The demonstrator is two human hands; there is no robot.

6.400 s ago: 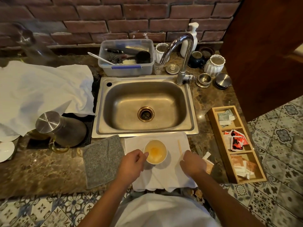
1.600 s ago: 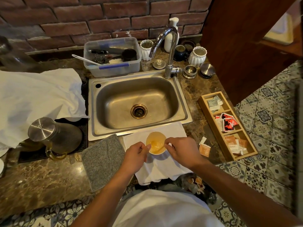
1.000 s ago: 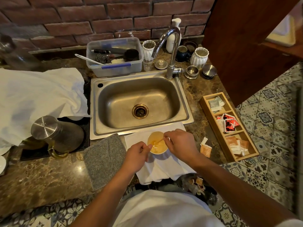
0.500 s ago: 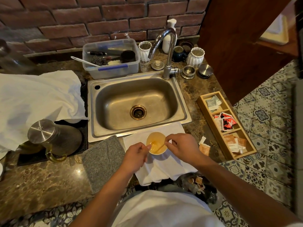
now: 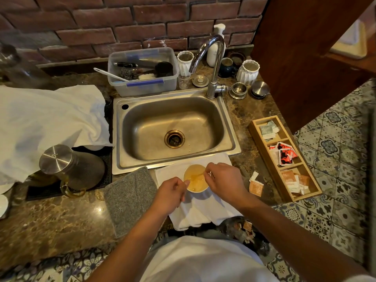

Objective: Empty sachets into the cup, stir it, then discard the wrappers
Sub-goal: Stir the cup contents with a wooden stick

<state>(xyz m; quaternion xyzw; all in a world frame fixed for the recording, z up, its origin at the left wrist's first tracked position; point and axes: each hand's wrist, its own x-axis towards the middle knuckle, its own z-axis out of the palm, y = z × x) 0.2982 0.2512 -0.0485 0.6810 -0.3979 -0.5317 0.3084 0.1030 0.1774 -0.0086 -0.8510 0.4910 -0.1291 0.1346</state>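
Left hand (image 5: 171,195): your curled fingers grip the cup (image 5: 195,181) wall.
Right hand (image 5: 224,183): your fingers pinch the stirrer (image 5: 198,175), tip in liquid.
Wrappers (image 5: 255,185): on worktop, right of those fingers.

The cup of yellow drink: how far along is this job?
Emptying looks done: torn wrappers lie on the counter beside the cup. Stirring is in hand: the right hand holds a thin stirrer in the liquid while the left hand steadies the rim. Left: discarding the wrappers.
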